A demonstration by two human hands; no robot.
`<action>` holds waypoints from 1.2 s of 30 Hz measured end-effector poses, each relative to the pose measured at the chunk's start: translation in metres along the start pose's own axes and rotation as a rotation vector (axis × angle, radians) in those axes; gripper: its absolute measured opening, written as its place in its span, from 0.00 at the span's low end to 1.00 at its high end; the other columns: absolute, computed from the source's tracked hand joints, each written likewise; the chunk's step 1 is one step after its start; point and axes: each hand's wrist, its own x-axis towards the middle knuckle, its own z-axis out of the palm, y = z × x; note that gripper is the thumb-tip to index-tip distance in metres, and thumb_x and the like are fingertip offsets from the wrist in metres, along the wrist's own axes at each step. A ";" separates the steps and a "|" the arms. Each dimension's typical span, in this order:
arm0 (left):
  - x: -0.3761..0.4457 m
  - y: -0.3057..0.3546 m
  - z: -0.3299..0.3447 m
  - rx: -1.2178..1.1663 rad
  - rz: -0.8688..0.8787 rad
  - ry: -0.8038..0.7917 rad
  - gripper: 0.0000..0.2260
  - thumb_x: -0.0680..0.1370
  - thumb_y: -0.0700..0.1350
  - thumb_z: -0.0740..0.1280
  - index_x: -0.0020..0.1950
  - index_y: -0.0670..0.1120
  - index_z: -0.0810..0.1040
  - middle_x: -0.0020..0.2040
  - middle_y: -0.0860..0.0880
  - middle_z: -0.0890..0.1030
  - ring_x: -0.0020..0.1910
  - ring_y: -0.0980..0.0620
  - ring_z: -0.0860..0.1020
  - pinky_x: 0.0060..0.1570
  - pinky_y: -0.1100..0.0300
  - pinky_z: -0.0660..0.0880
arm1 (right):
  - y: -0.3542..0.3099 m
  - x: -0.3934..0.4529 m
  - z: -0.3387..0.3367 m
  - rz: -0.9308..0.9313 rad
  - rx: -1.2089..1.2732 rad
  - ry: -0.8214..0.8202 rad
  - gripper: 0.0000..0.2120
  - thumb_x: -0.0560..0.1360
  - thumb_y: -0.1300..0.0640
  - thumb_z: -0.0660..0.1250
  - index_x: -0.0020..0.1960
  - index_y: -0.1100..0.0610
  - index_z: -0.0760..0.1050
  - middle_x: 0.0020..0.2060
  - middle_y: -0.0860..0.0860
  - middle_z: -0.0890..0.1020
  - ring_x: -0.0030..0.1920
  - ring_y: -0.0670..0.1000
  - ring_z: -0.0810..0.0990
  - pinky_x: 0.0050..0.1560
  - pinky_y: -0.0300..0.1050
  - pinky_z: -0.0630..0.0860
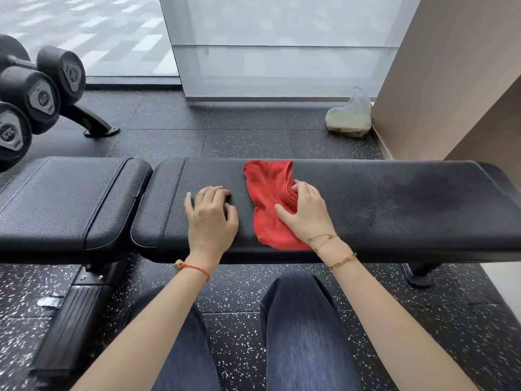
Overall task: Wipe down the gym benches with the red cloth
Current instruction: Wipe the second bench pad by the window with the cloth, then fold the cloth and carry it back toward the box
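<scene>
- Here, the red cloth (267,204) lies crumpled across the black padded tabletop (394,210) of the gym bench, reaching from its far edge almost to its near edge.
- We see the right hand (306,213) resting palm down on the cloth's right side, its fingers (298,190) slightly spread and pressing the bunched fabric flat rather than pinching it.
- The left hand (211,213) lies flat on bare padding just beside the cloth, not touching it, with fingers curled a little and close together, holding nothing.
- We note gold bracelets (332,249) on the right wrist and a red string (194,268) on the left.
- To the left, a separate seat pad (64,198) sits close to the long pad with a narrow gap between.
- Beyond it, dumbbells (31,100) rest on a rack at the far left.
- A crumpled plastic bag (349,117) sits on the speckled floor (234,289) by the wall, well apart from the bench.
</scene>
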 end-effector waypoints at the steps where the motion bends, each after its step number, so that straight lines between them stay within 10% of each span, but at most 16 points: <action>1: 0.000 0.000 0.000 -0.002 0.011 0.003 0.12 0.75 0.42 0.62 0.57 0.45 0.80 0.60 0.48 0.81 0.64 0.46 0.75 0.74 0.40 0.58 | -0.002 -0.001 0.000 -0.018 0.028 0.025 0.18 0.73 0.49 0.69 0.56 0.59 0.71 0.58 0.54 0.77 0.62 0.55 0.73 0.63 0.46 0.66; 6: 0.000 -0.001 0.000 -0.018 0.032 0.015 0.12 0.74 0.43 0.59 0.53 0.46 0.80 0.55 0.49 0.82 0.60 0.45 0.77 0.73 0.41 0.60 | -0.009 -0.005 0.001 -0.080 0.039 0.125 0.11 0.74 0.53 0.67 0.51 0.56 0.68 0.41 0.52 0.80 0.44 0.59 0.80 0.41 0.45 0.68; 13: 0.000 -0.003 0.001 -0.052 0.040 0.044 0.12 0.74 0.43 0.59 0.52 0.46 0.80 0.53 0.48 0.82 0.60 0.46 0.77 0.73 0.42 0.61 | -0.021 0.000 0.002 -0.083 0.244 0.078 0.12 0.73 0.54 0.69 0.50 0.54 0.67 0.40 0.49 0.79 0.44 0.56 0.81 0.48 0.50 0.75; 22: 0.002 -0.007 0.005 -0.092 0.014 0.101 0.13 0.74 0.41 0.62 0.57 0.46 0.79 0.55 0.50 0.81 0.60 0.47 0.76 0.71 0.41 0.64 | -0.020 0.015 0.003 0.043 0.466 0.022 0.10 0.70 0.60 0.73 0.48 0.57 0.73 0.33 0.38 0.79 0.35 0.29 0.77 0.40 0.21 0.67; 36: 0.017 0.078 -0.200 -0.153 -0.293 -0.220 0.08 0.79 0.41 0.65 0.57 0.43 0.80 0.54 0.47 0.82 0.55 0.45 0.77 0.57 0.56 0.70 | -0.143 -0.010 -0.158 0.181 0.496 -0.209 0.10 0.70 0.60 0.71 0.48 0.58 0.72 0.33 0.39 0.80 0.39 0.46 0.80 0.41 0.28 0.69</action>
